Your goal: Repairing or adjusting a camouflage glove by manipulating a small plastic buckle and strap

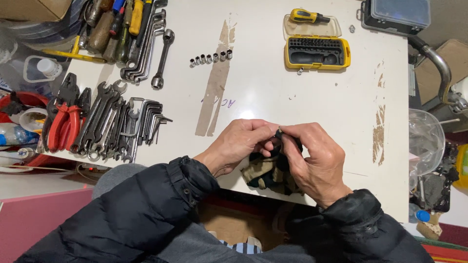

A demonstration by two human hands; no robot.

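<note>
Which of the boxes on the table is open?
The yellow bit case at the top middle is open: its clear lid is flipped back with a yellow-handled screwdriver lying in it. The grey box with the clear lid in the corner is closed.

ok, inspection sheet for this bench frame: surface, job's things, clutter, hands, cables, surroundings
surface: white table, scuffed with brown worn streaks.
job's things: small dark part pinched at the fingertips; dark and tan cloth under the hands.
clutter: wrenches, hex keys, red pliers, row of sockets, open yellow bit case, screwdrivers.
hands: left hand and right hand meet on the part.
cables: nothing seen.
surroundings: grey case, metal pipe, clear plastic bag.
</note>
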